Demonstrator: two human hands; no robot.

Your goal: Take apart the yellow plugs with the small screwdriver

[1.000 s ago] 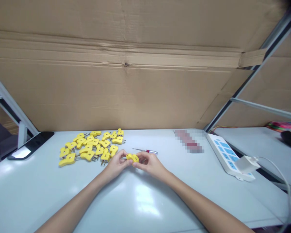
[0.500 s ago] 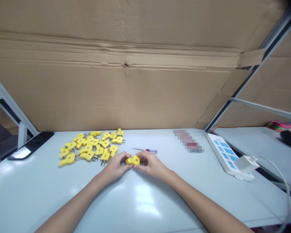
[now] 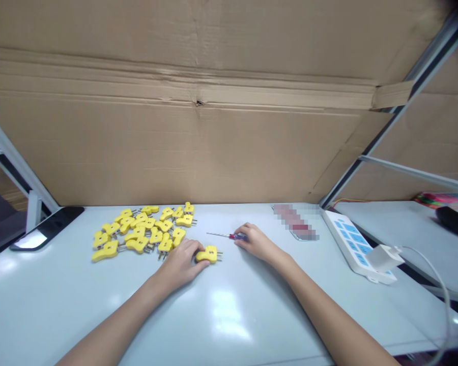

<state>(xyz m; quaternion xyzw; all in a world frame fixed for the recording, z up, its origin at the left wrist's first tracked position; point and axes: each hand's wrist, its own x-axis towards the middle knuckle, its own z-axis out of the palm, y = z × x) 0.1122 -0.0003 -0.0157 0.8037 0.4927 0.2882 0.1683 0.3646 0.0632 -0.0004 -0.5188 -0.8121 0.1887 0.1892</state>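
My left hand [image 3: 184, 261] holds a yellow two-pin plug [image 3: 210, 254] by its rounded end, between thumb and fingers, low over the white table. The plug's metal pins point right, and small holes show on its top face. My right hand [image 3: 256, 241] has its thumb and fingers around the handle of a small screwdriver [image 3: 223, 235], whose thin shaft points left. Just left of my left hand, several more yellow plugs [image 3: 137, 232] lie in a loose group, pins facing various ways.
At the left edge lies a dark, shiny flat device [image 3: 53, 226]. A blurred-out flat object [image 3: 296, 222] is at the back right. Further right, a white power strip [image 3: 353, 244] carries a white adapter [image 3: 383, 258] with a cable. Cardboard [image 3: 221, 152] stands behind the table [image 3: 168, 325].
My right hand has let go of the yellow plug and moved right and up to the screwdriver handle. The plug's pins now show, and my left hand still has its other end.
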